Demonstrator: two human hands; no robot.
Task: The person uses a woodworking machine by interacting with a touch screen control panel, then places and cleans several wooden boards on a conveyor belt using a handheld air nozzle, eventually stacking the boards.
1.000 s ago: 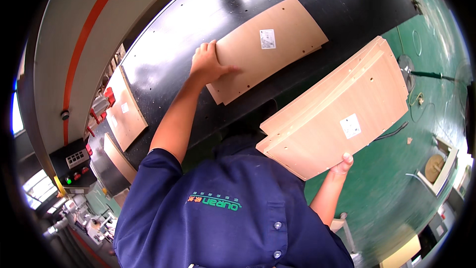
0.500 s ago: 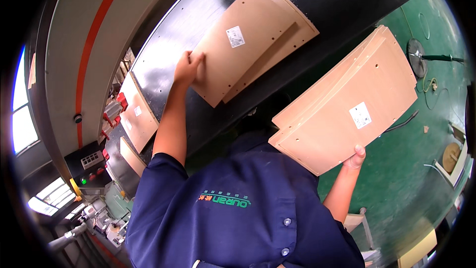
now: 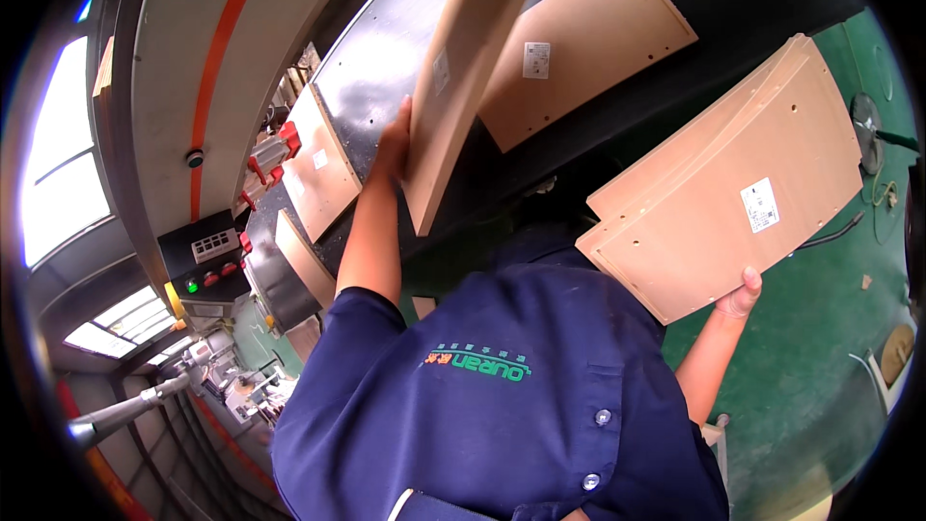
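- Left hand (image 3: 394, 140): we have it closed on the left edge of a tan rectangular wooden panel (image 3: 461, 77), tilted steeply above a smooth black table (image 3: 748, 0); we cannot tell whether its near corner touches.
- Right hand (image 3: 741, 295): apart from the left, clamped on the near edge of a fanned stack of pale tan wooden panels (image 3: 714, 198), right of the table.
- Flat tan drilled panel with white label (image 3: 590, 43): on the table, right of the tilted one.
- Handling, in our judgement: turn the tilted panel slowly, corners clear of the flat one; pinch the stack firmly lest loose pieces slide.
- Surface: the table shines toward the far left.
- Room: green floor (image 3: 820, 347) right; grey orange-striped machine frame (image 3: 172, 68) left.
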